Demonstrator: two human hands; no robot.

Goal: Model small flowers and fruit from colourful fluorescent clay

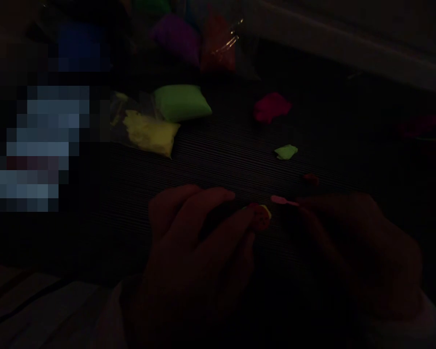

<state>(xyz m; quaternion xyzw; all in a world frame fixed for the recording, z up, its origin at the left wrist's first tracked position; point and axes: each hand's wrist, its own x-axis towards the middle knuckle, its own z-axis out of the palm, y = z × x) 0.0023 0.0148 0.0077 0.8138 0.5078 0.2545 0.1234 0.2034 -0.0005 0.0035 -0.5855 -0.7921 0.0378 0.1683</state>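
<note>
The scene is very dark. My left hand (199, 232) pinches a small red clay piece with a yellow-green edge (260, 216) at its fingertips. My right hand (352, 232) is closed on a thin pink tool (284, 200) whose tip points left, just above that piece. Both hands hover low over a dark ribbed surface (218, 160).
Behind the hands lie a small green clay bit (286, 151), a magenta lump (272, 107) and a tiny red bit (311, 179). Bags of green clay (181, 102) and yellow clay (148, 132) sit at centre left; purple (176, 36) and red bags (218, 46) lie further back.
</note>
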